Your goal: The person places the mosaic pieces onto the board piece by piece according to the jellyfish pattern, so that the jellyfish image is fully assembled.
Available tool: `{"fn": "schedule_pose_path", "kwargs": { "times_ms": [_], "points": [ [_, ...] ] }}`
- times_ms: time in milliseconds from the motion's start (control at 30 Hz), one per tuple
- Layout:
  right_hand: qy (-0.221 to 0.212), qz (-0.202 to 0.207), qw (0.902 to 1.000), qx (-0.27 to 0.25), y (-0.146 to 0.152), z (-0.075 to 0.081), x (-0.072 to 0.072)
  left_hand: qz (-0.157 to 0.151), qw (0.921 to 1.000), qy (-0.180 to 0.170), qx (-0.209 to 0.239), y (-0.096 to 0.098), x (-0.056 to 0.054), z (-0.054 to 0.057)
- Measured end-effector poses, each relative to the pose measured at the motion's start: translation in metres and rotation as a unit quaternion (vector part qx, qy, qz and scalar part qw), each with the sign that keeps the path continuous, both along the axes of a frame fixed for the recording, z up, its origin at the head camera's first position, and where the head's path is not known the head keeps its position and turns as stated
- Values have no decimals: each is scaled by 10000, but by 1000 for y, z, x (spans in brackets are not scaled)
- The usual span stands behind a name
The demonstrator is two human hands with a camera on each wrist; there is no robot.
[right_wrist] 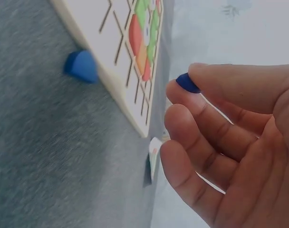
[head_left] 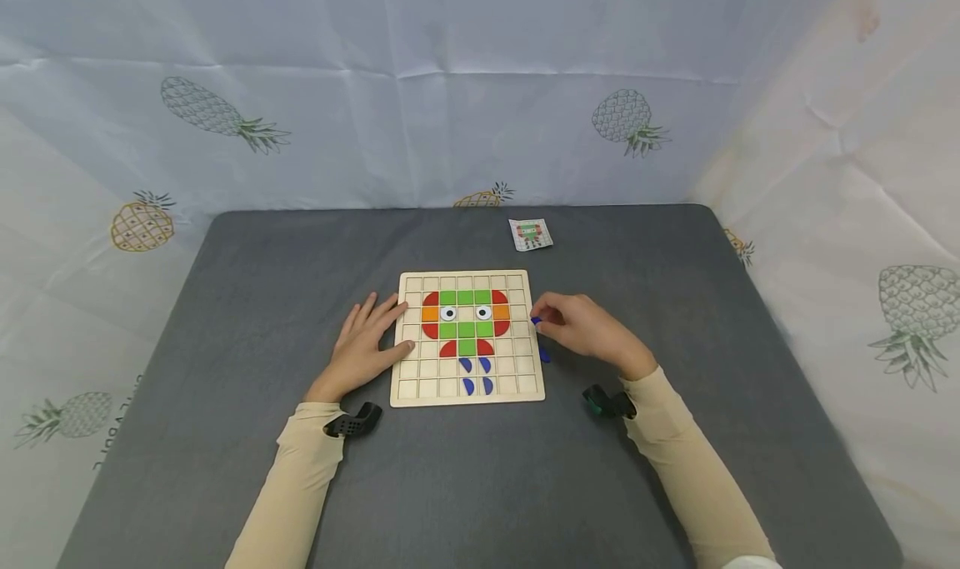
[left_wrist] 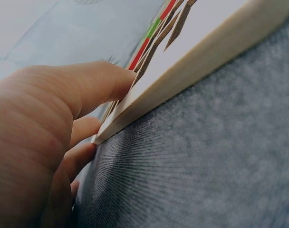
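Observation:
A wooden grid board (head_left: 420, 377) lies on the table, with green, red and orange pieces and two eye tiles set in its cells. Below them sit several blue rounded pieces (head_left: 487, 386). Fingers spread, my left hand (head_left: 362, 354) rests at the board's left edge, its thumb (left_wrist: 109, 80) lying over the rim. Beyond the right edge, my right hand (head_left: 585, 329) pinches a small blue piece (right_wrist: 187, 83) between thumb and index finger, the other fingers loosely bent. Another blue piece (right_wrist: 82, 66) lies on the table right beside the board, below that hand.
Behind the board lies a small picture card (head_left: 530, 235) showing a similar coloured figure. A dark grey cloth covers the table (head_left: 465, 486). Pineapple-print curtains (head_left: 420, 136) hang behind it and at both sides.

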State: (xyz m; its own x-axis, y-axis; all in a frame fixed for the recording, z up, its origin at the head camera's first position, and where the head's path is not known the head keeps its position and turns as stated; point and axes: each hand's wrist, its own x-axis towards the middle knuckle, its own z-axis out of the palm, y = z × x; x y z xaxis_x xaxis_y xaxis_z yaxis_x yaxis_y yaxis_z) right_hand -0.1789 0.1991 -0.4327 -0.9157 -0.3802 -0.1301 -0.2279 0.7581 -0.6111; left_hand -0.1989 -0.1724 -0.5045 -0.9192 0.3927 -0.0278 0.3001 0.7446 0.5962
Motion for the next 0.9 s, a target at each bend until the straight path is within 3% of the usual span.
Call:
{"fn": "schedule_pose_path", "kwargs": {
  "times_ms": [400,900],
  "points": [
    [417,233,9985,-250,-23,12,-10,28,10000,26,-9,-1,0,-2],
    [19,615,9933,-974,-52,19,-16,46,10000,-29,18,-1,-1,0]
  ]
}}
